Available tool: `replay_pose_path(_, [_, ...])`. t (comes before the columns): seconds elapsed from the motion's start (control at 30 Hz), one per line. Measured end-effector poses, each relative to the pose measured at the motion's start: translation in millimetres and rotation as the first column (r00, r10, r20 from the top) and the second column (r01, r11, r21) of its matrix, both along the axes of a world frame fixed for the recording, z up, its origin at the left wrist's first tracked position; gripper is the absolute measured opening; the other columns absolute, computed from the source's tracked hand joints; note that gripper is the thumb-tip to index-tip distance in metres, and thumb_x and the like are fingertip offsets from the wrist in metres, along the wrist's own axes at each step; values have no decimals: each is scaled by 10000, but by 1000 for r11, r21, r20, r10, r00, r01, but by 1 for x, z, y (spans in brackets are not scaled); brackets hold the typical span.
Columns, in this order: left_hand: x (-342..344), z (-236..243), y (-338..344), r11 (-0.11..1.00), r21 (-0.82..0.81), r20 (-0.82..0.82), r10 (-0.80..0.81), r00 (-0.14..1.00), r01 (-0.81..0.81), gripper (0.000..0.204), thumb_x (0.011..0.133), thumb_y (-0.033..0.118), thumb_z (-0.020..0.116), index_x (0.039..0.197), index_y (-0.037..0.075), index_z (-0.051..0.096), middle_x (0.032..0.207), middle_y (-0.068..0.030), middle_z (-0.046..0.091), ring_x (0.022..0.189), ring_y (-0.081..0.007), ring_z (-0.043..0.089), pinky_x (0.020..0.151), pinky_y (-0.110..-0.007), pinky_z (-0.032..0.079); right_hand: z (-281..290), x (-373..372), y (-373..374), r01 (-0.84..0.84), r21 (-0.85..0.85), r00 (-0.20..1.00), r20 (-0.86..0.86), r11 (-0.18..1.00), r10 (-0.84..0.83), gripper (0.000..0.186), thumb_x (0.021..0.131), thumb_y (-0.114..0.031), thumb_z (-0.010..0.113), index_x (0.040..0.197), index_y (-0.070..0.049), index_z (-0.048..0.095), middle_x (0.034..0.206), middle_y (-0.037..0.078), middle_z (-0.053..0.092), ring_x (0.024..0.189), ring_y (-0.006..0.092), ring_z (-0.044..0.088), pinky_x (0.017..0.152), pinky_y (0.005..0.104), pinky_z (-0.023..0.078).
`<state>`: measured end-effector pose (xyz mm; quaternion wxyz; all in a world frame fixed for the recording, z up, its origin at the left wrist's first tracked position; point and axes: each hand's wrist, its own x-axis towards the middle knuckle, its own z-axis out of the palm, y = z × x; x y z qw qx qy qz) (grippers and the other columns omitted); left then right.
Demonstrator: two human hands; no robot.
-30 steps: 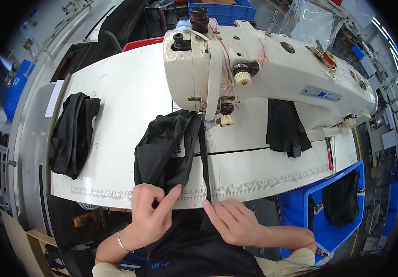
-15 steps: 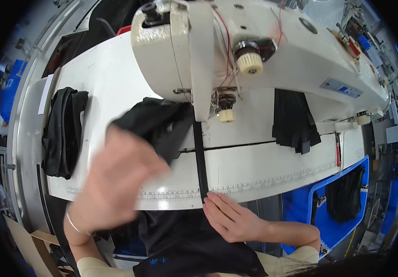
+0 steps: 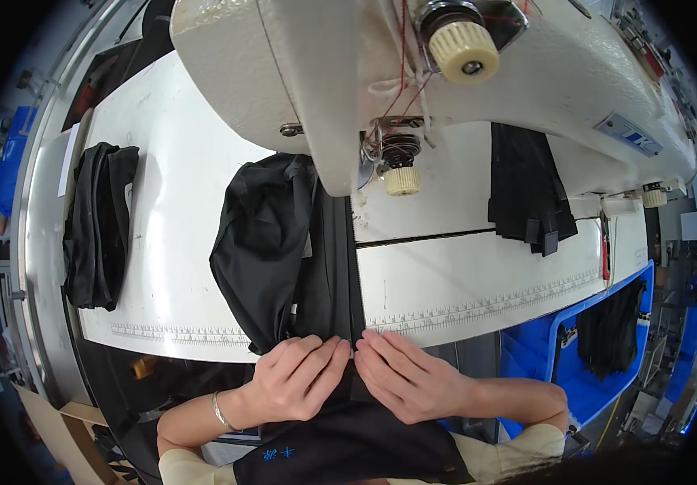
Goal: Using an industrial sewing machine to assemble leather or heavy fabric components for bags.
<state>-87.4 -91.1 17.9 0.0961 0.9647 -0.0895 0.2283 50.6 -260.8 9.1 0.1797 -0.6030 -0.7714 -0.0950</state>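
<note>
A dark fabric piece (image 3: 264, 234) lies bunched on the white table, its long right edge running up under the sewing machine (image 3: 401, 179). My left hand (image 3: 296, 376) pinches the near end of this fabric at the table's front edge. Close beside it, nearly fingertip to fingertip, my right hand (image 3: 413, 380) is closed on the near end of a narrow black strip (image 3: 356, 283), which lies along the fabric's edge and resembles zipper tape. My fingers hide both ends.
Folded black fabric (image 3: 102, 226) rests at the table's left. Several black pieces (image 3: 530, 186) lie under the machine arm, with a red-handled tool (image 3: 606, 250) farther right. A blue bin (image 3: 563, 364) holding black pieces stands at the right. A printed ruler (image 3: 478, 305) follows the front edge.
My left hand has come down and right beside my right hand, bringing the fabric edge alongside the strip. The right hand stays on the strip. The machine appears larger and closer in view.
</note>
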Motion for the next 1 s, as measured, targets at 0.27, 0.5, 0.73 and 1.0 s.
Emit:
replay_pose_path(0.27, [1, 32, 11, 995, 67, 42, 68, 997, -71, 303, 620, 58, 605, 904, -27, 669, 987, -128, 645, 761, -187, 567, 600, -234, 454, 2, 1, 2, -16, -33, 1000, 5, 999, 16, 327, 770, -153, 544, 999, 63, 632, 1084, 181, 599, 1079, 320, 580, 969, 409, 452])
replay_pose_path(0.5, [10, 15, 4, 986, 150, -84, -55, 995, 68, 270, 688, 52, 587, 918, -69, 659, 1020, -171, 636, 736, -163, 558, 593, -216, 454, 3, 0, 3, -19, -36, 999, 35, 999, 20, 311, 793, -157, 533, 992, 60, 633, 1089, 181, 598, 1085, 321, 578, 979, 411, 451])
replay_pose_path(0.73, [9, 9, 3, 988, 139, -93, -47, 995, 60, 331, 623, 63, 586, 921, -55, 668, 1043, -165, 635, 690, -147, 552, 569, -215, 431, 3, 2, 3, -37, -41, 998, 51, 998, 40, 301, 809, -153, 522, 993, 57, 635, 1082, 176, 601, 1083, 316, 581, 977, 404, 456])
replay_pose_path(1.0, [10, 6, 2, 994, 97, -100, -49, 994, 58, 352, 612, 70, 587, 933, -51, 665, 1075, -168, 624, 699, -150, 549, 573, -221, 443, 2, 3, 2, -50, -51, 997, 49, 997, 53, 307, 801, -155, 523, 989, 60, 634, 1077, 179, 602, 1080, 318, 582, 977, 405, 456])
